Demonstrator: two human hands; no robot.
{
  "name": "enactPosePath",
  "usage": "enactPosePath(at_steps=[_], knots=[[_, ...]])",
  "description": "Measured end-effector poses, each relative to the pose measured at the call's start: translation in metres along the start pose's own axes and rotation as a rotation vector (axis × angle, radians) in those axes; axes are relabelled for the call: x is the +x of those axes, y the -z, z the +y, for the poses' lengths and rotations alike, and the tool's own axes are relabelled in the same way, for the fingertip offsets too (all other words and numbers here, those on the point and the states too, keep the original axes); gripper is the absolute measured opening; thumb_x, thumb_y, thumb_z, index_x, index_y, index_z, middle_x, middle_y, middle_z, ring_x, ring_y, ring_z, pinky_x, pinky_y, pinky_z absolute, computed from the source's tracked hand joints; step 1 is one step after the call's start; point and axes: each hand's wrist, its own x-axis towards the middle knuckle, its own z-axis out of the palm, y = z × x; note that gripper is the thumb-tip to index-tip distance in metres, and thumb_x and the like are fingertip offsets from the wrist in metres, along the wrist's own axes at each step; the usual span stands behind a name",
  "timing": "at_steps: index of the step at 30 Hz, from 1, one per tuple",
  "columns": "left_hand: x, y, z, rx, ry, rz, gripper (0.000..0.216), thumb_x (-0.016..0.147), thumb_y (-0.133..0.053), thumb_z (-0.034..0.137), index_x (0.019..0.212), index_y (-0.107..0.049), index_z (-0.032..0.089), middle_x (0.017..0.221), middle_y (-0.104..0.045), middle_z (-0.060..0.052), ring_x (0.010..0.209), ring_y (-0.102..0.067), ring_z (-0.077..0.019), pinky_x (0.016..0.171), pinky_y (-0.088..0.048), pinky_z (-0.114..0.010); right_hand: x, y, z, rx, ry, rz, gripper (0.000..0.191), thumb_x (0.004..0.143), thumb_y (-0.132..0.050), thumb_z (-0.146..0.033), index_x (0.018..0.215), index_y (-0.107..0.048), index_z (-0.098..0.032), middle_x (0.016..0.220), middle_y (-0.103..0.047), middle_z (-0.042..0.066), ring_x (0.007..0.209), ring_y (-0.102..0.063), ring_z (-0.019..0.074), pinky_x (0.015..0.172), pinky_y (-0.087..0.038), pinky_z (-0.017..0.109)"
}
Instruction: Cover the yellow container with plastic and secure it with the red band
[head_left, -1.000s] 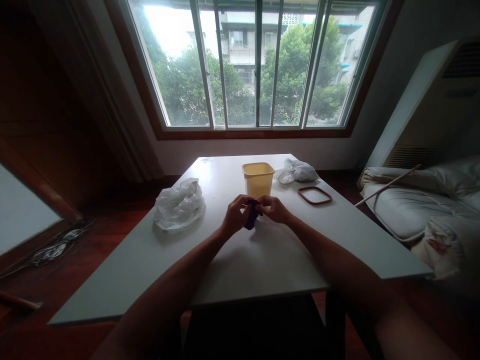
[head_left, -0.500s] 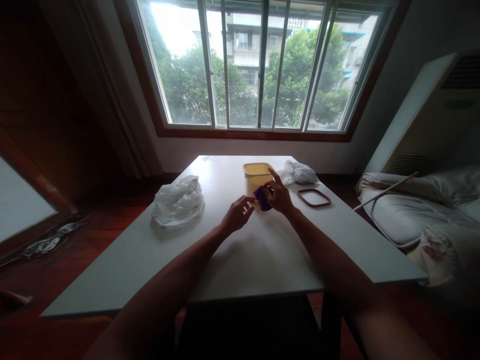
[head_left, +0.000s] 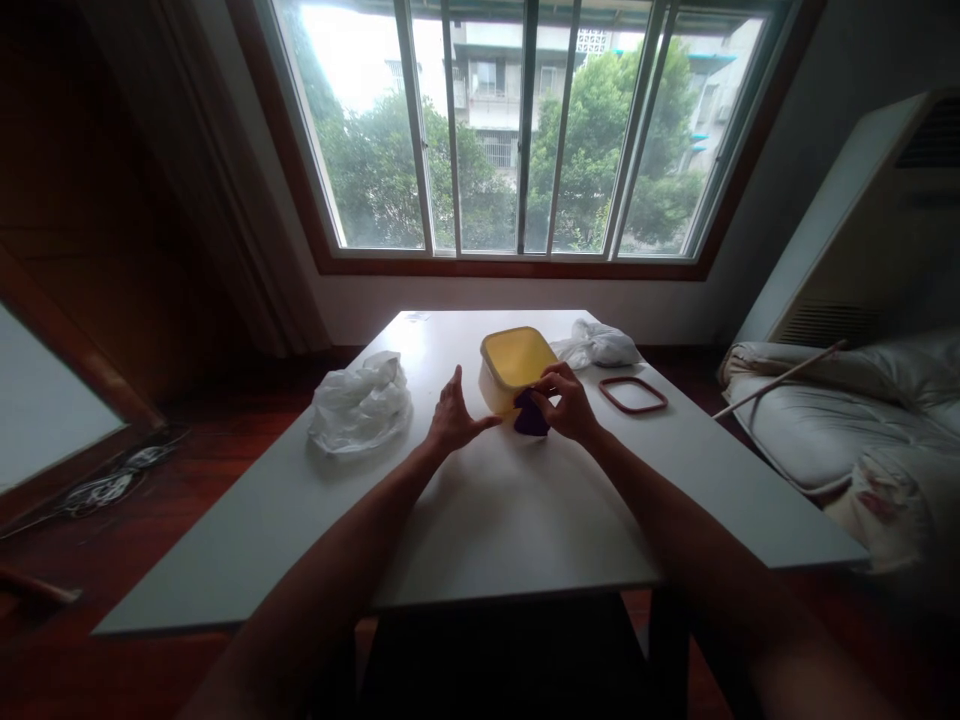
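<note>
A yellow plastic bin (head_left: 495, 388) with an open top is tilted toward me on the white table (head_left: 517, 530). My right hand (head_left: 570, 405) is closed on a dark purple cloth (head_left: 531, 416) at the bin's near right corner. The cloth hangs down in front of the bin. Whether these fingers also grip the rim I cannot make out. To the left of the bin, my left hand (head_left: 455, 418) is open, thumb and fingers spread apart, its thumb close to the bin's lower side.
A crumpled white plastic bag (head_left: 360, 405) lies on the table's left side, and another white bag (head_left: 600, 345) at the back right. A reddish-brown square ring (head_left: 633, 395) rests right of my right hand. Beyond the table's right edge is a cushioned seat (head_left: 795, 410).
The bin has tipped toward me, showing more of its inside. My left hand has opened and moved a little left. The purple cloth now hangs lower from my right hand.
</note>
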Motion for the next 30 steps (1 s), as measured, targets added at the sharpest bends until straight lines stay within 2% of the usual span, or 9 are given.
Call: enactPosePath(at_steps=[5, 9, 13, 15, 18, 20, 22, 25, 30], knots=[[0.002, -0.003, 0.000, -0.022, -0.145, 0.091, 0.149, 0.051, -0.088, 0.064, 0.157, 0.008, 0.018, 0.161, -0.017, -0.027, 0.149, -0.020, -0.0455, 0.118, -0.028, -0.061, -0.007, -0.004, -0.010, 0.171, 0.046, -0.091, 0.005, 0.081, -0.065, -0.022, 0.081, -0.061, -0.019, 0.102, -0.054, 0.007, 0.085, -0.061, 0.0167, 0.069, -0.060, 0.031], [0.004, 0.003, -0.002, -0.030, -0.279, 0.183, 0.150, 0.052, -0.088, 0.063, 0.156, 0.011, 0.018, 0.156, -0.025, -0.027, 0.143, -0.031, -0.0448, 0.113, -0.035, -0.061, -0.010, -0.007, -0.010, 0.240, 0.053, -0.181, 0.008, 0.081, -0.066, -0.024, 0.080, -0.060, -0.019, 0.103, -0.055, 0.007, 0.077, -0.060, 0.0141, 0.066, -0.058, 0.030], [0.006, 0.012, -0.001, 0.030, -0.340, 0.176, 0.140, 0.057, -0.087, 0.059, 0.156, 0.004, 0.021, 0.150, -0.036, -0.022, 0.138, -0.039, -0.0408, 0.110, -0.042, -0.055, -0.006, -0.002, -0.007, 0.256, -0.037, -0.277, 0.015, 0.082, -0.067, -0.032, 0.079, -0.060, -0.019, 0.098, -0.060, 0.006, 0.070, -0.061, 0.0132, 0.058, -0.054, 0.027], [0.006, 0.015, 0.003, 0.072, -0.353, 0.158, 0.135, 0.059, -0.087, 0.055, 0.156, 0.000, 0.021, 0.150, -0.037, -0.022, 0.138, -0.040, -0.0404, 0.110, -0.042, -0.054, -0.002, 0.002, -0.003, 0.251, -0.176, -0.207, 0.019, 0.082, -0.066, -0.036, 0.079, -0.059, -0.019, 0.084, -0.062, 0.004, 0.064, -0.060, 0.0143, 0.051, -0.051, 0.026], [0.005, 0.015, 0.010, 0.132, -0.395, 0.086, 0.129, 0.061, -0.086, 0.050, 0.156, -0.004, 0.020, 0.152, -0.035, -0.022, 0.140, -0.037, -0.0413, 0.113, -0.039, -0.055, 0.003, 0.010, 0.003, 0.194, -0.365, 0.094, 0.024, 0.082, -0.064, -0.043, 0.080, -0.058, -0.019, 0.071, -0.062, 0.003, 0.060, -0.061, 0.0175, 0.048, -0.049, 0.027], [0.004, 0.013, 0.015, 0.173, -0.450, 0.027, 0.124, 0.062, -0.084, 0.048, 0.155, -0.007, 0.018, 0.154, -0.034, -0.022, 0.143, -0.034, -0.0416, 0.117, -0.033, -0.056, 0.005, 0.015, 0.005, 0.117, -0.371, 0.283, 0.025, 0.082, -0.065, -0.043, 0.084, -0.060, -0.019, 0.077, -0.066, 0.005, 0.066, -0.065, 0.0200, 0.056, -0.053, 0.030], [0.003, 0.011, 0.019, 0.211, -0.518, -0.003, 0.120, 0.064, -0.082, 0.046, 0.155, -0.010, 0.017, 0.154, -0.034, -0.022, 0.145, -0.031, -0.0412, 0.121, -0.026, -0.057, 0.005, 0.019, 0.003, 0.023, -0.287, 0.349, 0.021, 0.083, -0.064, -0.039, 0.089, -0.062, -0.019, 0.084, -0.069, 0.007, 0.072, -0.066, 0.0204, 0.066, -0.056, 0.033], [0.002, 0.008, 0.023, 0.244, -0.608, 0.007, 0.114, 0.066, -0.079, 0.043, 0.155, -0.013, 0.017, 0.155, -0.035, -0.021, 0.146, -0.030, -0.0399, 0.122, -0.022, -0.058, 0.003, 0.019, -0.005, -0.065, -0.088, 0.180, 0.011, 0.086, -0.061, -0.026, 0.092, -0.067, -0.019, 0.091, -0.070, 0.007, 0.078, -0.065, 0.0189, 0.075, -0.055, 0.033], [0.001, 0.005, 0.026, 0.260, -0.641, 0.053, 0.111, 0.065, -0.078, 0.036, 0.155, -0.016, 0.017, 0.154, -0.037, -0.020, 0.146, -0.032, -0.0384, 0.121, -0.025, -0.057, -0.006, 0.003, -0.014, -0.065, 0.068, -0.443, 0.022, 0.078, -0.057, -0.005, 0.089, -0.073, -0.016, 0.088, -0.073, 0.005, 0.076, -0.064, 0.0147, 0.072, -0.048, 0.025]])
